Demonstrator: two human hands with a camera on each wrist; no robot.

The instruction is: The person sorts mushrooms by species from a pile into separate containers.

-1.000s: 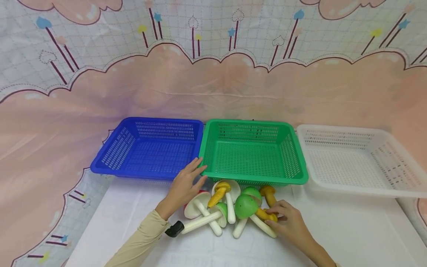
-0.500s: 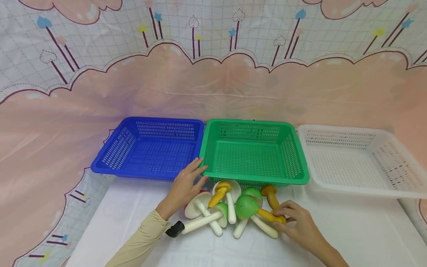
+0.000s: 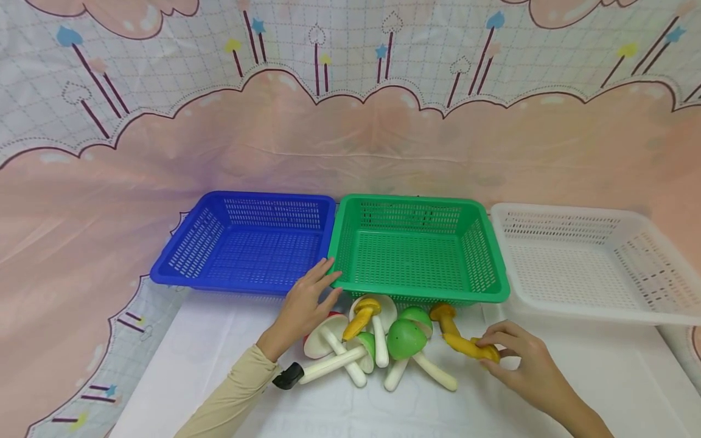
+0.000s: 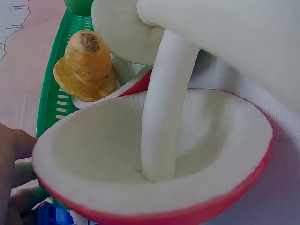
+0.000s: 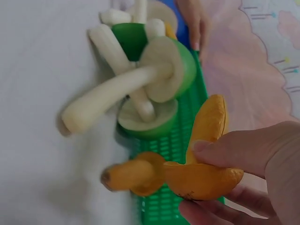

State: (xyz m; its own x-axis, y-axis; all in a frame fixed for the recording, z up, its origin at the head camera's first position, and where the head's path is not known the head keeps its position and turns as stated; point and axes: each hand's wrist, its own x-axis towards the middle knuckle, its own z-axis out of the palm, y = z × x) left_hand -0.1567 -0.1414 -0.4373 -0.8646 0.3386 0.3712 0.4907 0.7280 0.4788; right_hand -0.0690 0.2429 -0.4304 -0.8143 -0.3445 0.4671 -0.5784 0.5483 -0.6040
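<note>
My right hand (image 3: 523,360) pinches a yellow toy mushroom (image 3: 464,345) by its cap between thumb and fingers, to the right of the pile. In the right wrist view the stem of this yellow mushroom (image 5: 208,124) points up past my thumb. Another yellow mushroom (image 3: 446,319) lies just behind it. My left hand (image 3: 303,311) has its fingers spread at the near rims of the blue and green baskets. Beneath it lies a red-capped mushroom (image 4: 161,117), white underside showing. Green-capped mushrooms (image 3: 406,339) and a third yellow mushroom (image 3: 360,323) fill the pile.
Three baskets stand in a row behind the pile: blue (image 3: 257,285), green (image 3: 418,294) and white (image 3: 602,311). A white cloth (image 3: 328,417) covers the table. Behind hangs a pink patterned curtain (image 3: 350,140). A small black device (image 3: 288,376) sits by the left cuff.
My right hand has drawn the yellow mushroom rightward, away from the green-capped ones. The left hand keeps its place at the basket rims.
</note>
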